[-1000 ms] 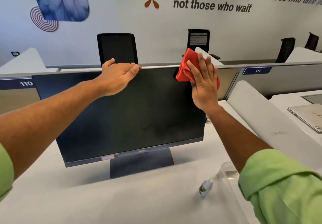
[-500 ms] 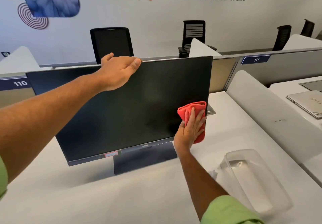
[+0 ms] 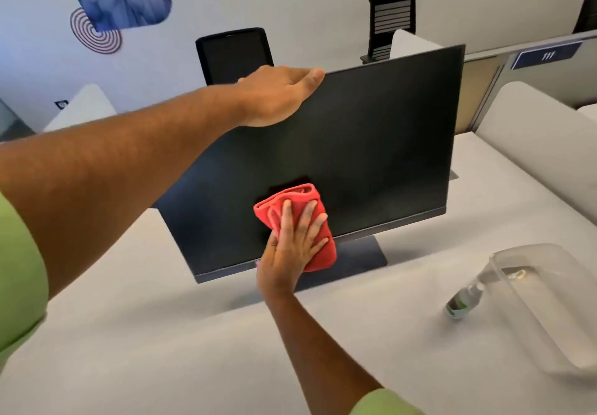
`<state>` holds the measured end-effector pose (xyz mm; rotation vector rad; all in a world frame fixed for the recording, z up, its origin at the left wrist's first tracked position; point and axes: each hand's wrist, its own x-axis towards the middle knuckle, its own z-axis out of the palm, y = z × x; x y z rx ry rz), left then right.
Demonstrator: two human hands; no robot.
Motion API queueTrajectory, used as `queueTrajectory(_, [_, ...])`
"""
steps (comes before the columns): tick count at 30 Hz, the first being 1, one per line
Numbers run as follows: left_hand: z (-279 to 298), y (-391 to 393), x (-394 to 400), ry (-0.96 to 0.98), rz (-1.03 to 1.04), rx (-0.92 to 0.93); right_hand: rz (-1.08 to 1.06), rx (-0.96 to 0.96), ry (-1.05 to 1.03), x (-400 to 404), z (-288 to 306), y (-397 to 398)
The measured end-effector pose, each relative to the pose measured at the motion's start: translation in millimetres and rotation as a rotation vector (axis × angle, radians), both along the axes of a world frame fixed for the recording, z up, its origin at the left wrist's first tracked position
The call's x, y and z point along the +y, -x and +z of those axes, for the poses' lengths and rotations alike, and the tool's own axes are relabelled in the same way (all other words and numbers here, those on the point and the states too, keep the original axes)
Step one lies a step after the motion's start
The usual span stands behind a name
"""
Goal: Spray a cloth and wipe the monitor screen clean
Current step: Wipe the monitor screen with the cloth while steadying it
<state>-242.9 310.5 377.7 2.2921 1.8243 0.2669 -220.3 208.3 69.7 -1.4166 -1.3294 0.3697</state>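
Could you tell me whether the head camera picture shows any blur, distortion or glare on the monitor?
Head view: slight softness overall; wide-angle bending tilts the monitor and wall; no glare on the screen, only the red cloth dimly mirrored above itself.

One monitor (image 3: pixel 371 143) stands on one white desk (image 3: pixel 161 334). There is one red cloth (image 3: pixel 298 203), one small spray bottle (image 3: pixel 462 301) and one clear plastic tub (image 3: pixel 549 311). Two hands show, and three black office chairs sit behind.
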Motion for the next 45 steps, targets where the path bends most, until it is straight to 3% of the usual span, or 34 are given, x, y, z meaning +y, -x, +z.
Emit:
queueTrajectory(5, [10,-6,0,0.009,-0.026,0.069,0.176,-0.095,-0.023,-34,-11,71])
queueTrajectory(11, [9,-4,-2,-0.014,-0.033,0.125,0.718,-0.119,0.027,-56,-19,119])
queueTrajectory(17, [9,-6,-1,-0.009,-0.028,0.181,0.979,0.192,0.329,-56,3,83])
queueTrajectory(19, [10,-9,0,-0.007,-0.03,0.184,0.954,0.431,0.414,-57,15,57])
queueTrajectory(21, [12,-10,1,-0.011,-0.032,0.194,0.77,0.68,0.409,-53,26,21])
queueTrajectory(24, [12,-10,2,-0.004,-0.027,0.198,0.477,0.99,0.337,-38,47,-43])
queueTrajectory(27, [8,-4,0,0.024,-0.045,0.207,0.385,1.224,0.167,-24,88,-106])
queueTrajectory(29, [5,10,-5,0.005,-0.064,0.187,0.307,1.15,0.053,-16,113,-142])
queueTrajectory(31, [5,34,-10,-0.094,-0.027,0.098,0.129,0.907,-0.013,-5,132,-172])
queueTrajectory(34, [-6,94,-20,-0.41,0.203,-0.065,-0.164,0.575,-0.088,16,154,-206])
queueTrajectory(36, [-19,140,-29,-0.556,0.413,-0.278,-0.326,0.437,-0.156,33,165,-227])
queueTrajectory(39, [-39,185,-45,-0.477,0.681,-0.578,-0.479,0.244,-0.19,61,172,-245])
queueTrajectory(42, [-52,185,-53,-0.304,0.601,-0.816,-0.505,0.13,-0.026,78,168,-240])
queueTrajectory(45, [-55,177,-57,-0.383,0.592,-0.872,-0.446,0.048,0.055,84,159,-225])
